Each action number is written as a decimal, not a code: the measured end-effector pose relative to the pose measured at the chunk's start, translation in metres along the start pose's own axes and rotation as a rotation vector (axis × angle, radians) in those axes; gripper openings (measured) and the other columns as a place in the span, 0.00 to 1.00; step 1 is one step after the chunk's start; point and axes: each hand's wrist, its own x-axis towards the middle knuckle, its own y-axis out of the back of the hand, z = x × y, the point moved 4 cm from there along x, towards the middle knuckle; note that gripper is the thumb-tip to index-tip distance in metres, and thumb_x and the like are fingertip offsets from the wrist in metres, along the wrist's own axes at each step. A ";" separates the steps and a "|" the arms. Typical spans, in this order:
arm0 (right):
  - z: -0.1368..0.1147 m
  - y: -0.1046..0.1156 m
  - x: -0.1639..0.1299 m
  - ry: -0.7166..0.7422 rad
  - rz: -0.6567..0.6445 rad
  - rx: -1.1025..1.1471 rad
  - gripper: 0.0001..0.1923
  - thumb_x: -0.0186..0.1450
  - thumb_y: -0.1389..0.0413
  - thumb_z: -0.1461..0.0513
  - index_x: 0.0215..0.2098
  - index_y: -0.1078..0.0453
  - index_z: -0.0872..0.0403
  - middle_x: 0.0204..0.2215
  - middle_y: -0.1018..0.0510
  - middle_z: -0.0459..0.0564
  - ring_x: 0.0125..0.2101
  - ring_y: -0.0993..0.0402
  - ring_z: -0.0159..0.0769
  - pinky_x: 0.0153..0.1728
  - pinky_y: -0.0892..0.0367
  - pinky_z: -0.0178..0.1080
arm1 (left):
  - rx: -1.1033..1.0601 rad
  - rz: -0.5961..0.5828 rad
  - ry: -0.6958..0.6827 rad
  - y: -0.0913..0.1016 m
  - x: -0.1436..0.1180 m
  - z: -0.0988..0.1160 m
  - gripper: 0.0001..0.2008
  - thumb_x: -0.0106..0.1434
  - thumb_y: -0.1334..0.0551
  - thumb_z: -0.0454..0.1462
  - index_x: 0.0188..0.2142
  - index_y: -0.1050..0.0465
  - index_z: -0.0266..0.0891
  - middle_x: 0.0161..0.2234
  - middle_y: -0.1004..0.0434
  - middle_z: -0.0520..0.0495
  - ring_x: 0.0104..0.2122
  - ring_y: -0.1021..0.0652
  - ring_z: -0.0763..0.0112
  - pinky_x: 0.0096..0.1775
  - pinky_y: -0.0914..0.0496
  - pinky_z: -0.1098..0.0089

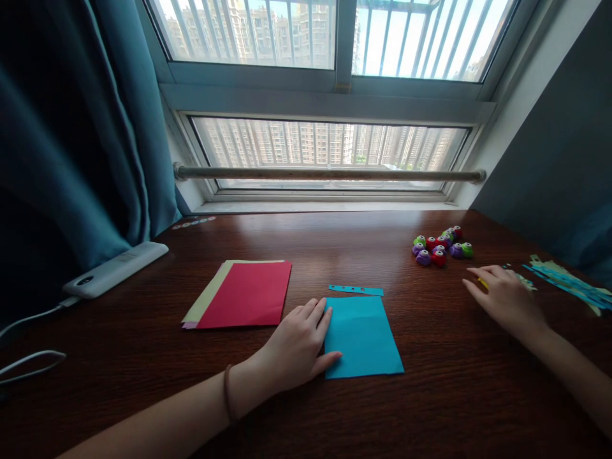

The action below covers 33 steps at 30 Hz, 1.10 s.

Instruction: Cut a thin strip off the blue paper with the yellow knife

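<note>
My left hand (pixel 300 344) lies with fingers spread on the left edge of a blue square of paper (pixel 364 338), pressing it flat to the table. Just beyond the sheet's far edge lies a narrow blue paper strip (pixel 356 290) with several small holes. Over on the right, my right hand (pixel 509 299) is low over the table, fingers stretched out above a small yellow object (pixel 482 283). That object is mostly covered by the fingers, so its kind is not clear. Small pale and blue scraps (pixel 526 280) show past the hand.
A stack of coloured paper (pixel 251 294), red on top, lies left of the blue sheet. Several small red, purple and green eyed toys (pixel 437 248) cluster at back right. Blue and green strips (pixel 571 285) lie far right. A white device (pixel 117 268) with a cable sits by the curtain.
</note>
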 end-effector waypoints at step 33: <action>-0.137 -0.067 0.023 0.065 -0.363 0.698 0.03 0.59 0.41 0.60 0.29 0.27 0.52 0.29 0.28 0.45 0.32 0.34 0.36 0.33 0.41 0.38 | -0.008 -0.022 0.038 0.000 0.001 -0.002 0.33 0.63 0.47 0.53 0.58 0.42 0.28 0.56 0.43 0.28 0.53 0.39 0.44 0.51 0.40 0.51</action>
